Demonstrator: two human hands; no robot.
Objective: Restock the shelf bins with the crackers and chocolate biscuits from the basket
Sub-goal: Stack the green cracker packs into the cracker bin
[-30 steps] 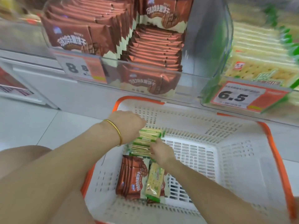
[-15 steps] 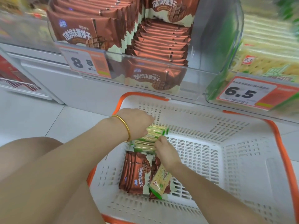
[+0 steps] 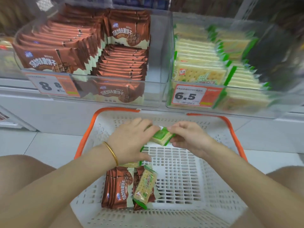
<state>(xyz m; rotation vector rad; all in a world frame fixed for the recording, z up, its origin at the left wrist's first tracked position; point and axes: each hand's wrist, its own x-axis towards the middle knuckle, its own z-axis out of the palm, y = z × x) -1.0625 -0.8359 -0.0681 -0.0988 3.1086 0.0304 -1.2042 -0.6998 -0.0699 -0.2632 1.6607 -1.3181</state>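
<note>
Far left, the clear chocolate bin (image 3: 156, 92) on the shelf holds rows of glossy brown foil packs, standing on edge and stacked flat, with a free gap at its right end. Its price tag (image 3: 54, 85) reads 8.8.

Below it, the white slotted basket (image 3: 85, 137) with an orange rim sits on the floor. A bunch of chocolate biscuit packs (image 3: 118, 188) stands on edge in the near-left corner, with one loose cracker pack (image 3: 145, 186) leaning on them.

The left hand (image 3: 131, 142), with a gold bangle (image 3: 111, 153) at the wrist, curls over a bundle of cracker packs (image 3: 162, 137) above the basket, fingers on top and thumb under. The right hand (image 3: 189, 137) pinches the bundle's green end seam.

We judge the packs light, flat and stiff. The film is slick, so loose packs in a bundle can slide or fan out. The crackers inside look brittle, so we'd squeeze the flat faces evenly from both ends and not bend them. The crimped seams are a weak hold for a whole stack.

At the right, the cracker bin (image 3: 279, 102) has pale yellow packs with green edges, and its tag (image 3: 195, 96) reads 6.5. That's where we judge the bundle goes. Its far right side is blurred.
</note>
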